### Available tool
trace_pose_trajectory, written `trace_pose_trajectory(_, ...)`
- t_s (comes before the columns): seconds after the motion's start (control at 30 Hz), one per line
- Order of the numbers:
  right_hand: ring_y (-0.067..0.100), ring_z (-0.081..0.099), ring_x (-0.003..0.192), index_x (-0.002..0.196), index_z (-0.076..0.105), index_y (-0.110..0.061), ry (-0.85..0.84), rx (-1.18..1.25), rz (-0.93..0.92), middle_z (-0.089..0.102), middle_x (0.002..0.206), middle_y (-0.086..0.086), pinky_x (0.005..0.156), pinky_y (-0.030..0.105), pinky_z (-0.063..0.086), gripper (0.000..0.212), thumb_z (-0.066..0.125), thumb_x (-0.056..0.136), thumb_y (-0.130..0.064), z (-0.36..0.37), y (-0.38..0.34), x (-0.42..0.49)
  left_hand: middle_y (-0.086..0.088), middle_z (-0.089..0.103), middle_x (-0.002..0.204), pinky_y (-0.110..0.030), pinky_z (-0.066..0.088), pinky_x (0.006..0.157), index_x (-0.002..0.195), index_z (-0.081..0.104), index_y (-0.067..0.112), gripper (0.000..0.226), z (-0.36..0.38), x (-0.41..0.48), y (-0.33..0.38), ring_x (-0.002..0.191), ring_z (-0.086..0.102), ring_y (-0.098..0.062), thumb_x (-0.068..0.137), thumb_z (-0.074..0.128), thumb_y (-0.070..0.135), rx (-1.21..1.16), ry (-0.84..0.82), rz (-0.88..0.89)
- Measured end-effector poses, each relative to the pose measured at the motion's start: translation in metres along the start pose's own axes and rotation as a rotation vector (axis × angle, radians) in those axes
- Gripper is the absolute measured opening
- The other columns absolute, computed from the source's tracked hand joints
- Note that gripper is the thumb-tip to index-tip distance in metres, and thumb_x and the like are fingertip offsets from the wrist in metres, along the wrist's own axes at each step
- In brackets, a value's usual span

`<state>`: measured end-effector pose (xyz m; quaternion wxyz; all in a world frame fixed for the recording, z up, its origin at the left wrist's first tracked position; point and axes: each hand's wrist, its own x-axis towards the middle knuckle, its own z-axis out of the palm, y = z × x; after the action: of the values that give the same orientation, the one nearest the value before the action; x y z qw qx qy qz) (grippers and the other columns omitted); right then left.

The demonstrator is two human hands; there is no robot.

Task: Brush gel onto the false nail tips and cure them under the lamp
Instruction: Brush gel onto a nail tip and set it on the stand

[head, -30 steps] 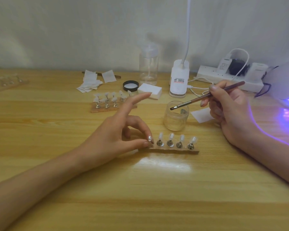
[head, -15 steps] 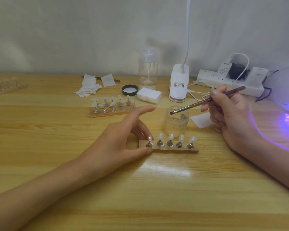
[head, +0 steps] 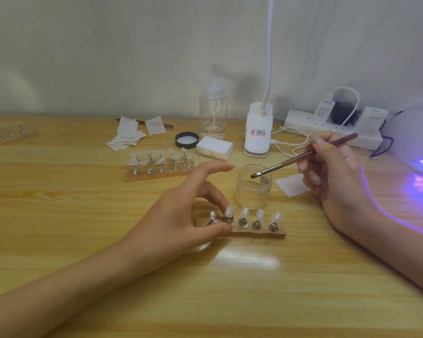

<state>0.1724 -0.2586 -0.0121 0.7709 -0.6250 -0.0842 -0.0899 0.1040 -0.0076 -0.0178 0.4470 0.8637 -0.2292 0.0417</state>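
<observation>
**Brush over the jar, left hand on the strip**

The open clear jar (head: pixel 253 189) at centre holds a shallow pool of clear gel, and its black lid (head: pixel 186 140) lies further back beside a clear bottle (head: pixel 213 113) with a little liquid at the bottom. The right hand (head: pixel 335 172) has its grip closed on the brush (head: pixel 303 156). The brown handle runs from upper right down to lower left, and the bristles point left over the jar's mouth; I can't tell if they touch the gel. Just below centre, five milky, translucent tips (head: pixel 259 213) stand upright on metal pegs in a left-to-right row on a wooden strip (head: pixel 276 234). The left hand (head: pixel 181 215) pinches across that strip at the second tip, thumb in front, with the index finger raised. At the right edge, the white lamp (head: pixel 415 137) glows violet on the surface (head: pixel 83 215).
</observation>
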Motion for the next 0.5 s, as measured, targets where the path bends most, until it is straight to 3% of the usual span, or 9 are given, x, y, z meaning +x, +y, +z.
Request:
trace_pose_trajectory(0.17,0.009,0.035,0.043,0.080,0.053,-0.026,0.000,-0.015,0.003,0.057,0.059,0.000,0.041,0.017,0.028,0.025,0.045,0.103,-0.021,0.001,0.000,0.000,0.017,0.069,0.090,-0.003,0.039,0.086,0.139,0.045,0.042,0.070,0.002,0.002,0.005,0.101,0.065,-0.007,0.085,0.079,0.013,0.044,0.019,0.057)
trace_pose_trajectory(0.23,0.009,0.035,0.043,0.079,0.053,-0.027,0.007,-0.012,0.007,0.057,0.058,0.001,0.042,0.017,0.028,0.026,0.045,0.103,-0.021,0.002,-0.001,0.000,0.019,0.069,0.094,-0.013,0.042,0.093,0.140,0.042,0.047,0.066,0.002,0.001,0.009,0.105,0.063,-0.006,0.088,0.074,0.022,0.089,0.022,0.094)
trace_pose_trajectory(0.33,0.009,0.035,0.043,0.078,0.053,-0.026,0.020,0.001,0.017,0.057,0.057,0.001,0.042,0.018,0.027,0.028,0.044,0.104,-0.019,0.003,-0.002,-0.001,0.024,0.066,0.100,-0.027,0.034,0.106,0.142,0.036,0.052,0.063,0.003,0.000,0.011,0.112,0.060,-0.003,0.090,0.067,0.032,0.199,0.058,0.171)
trace_pose_trajectory(0.43,0.009,0.036,0.043,0.080,0.052,-0.023,0.032,0.028,0.033,0.056,0.057,0.001,0.042,0.017,0.029,0.026,0.043,0.104,-0.018,0.003,-0.003,-0.001,0.024,0.065,0.097,-0.021,0.029,0.107,0.143,0.037,0.045,0.076,0.005,-0.003,0.010,0.111,0.060,-0.002,0.086,0.078,0.017,0.275,0.127,0.261)
trace_pose_trajectory(0.5,0.009,0.036,0.043,0.081,0.051,-0.022,0.039,0.049,0.048,0.057,0.057,0.001,0.043,0.017,0.032,0.025,0.043,0.103,-0.017,0.004,-0.004,-0.001,0.023,0.065,0.095,-0.029,0.037,0.106,0.144,0.038,0.042,0.080,0.005,-0.008,0.012,0.109,0.062,-0.005,0.084,0.081,0.012,0.257,0.179,0.320)
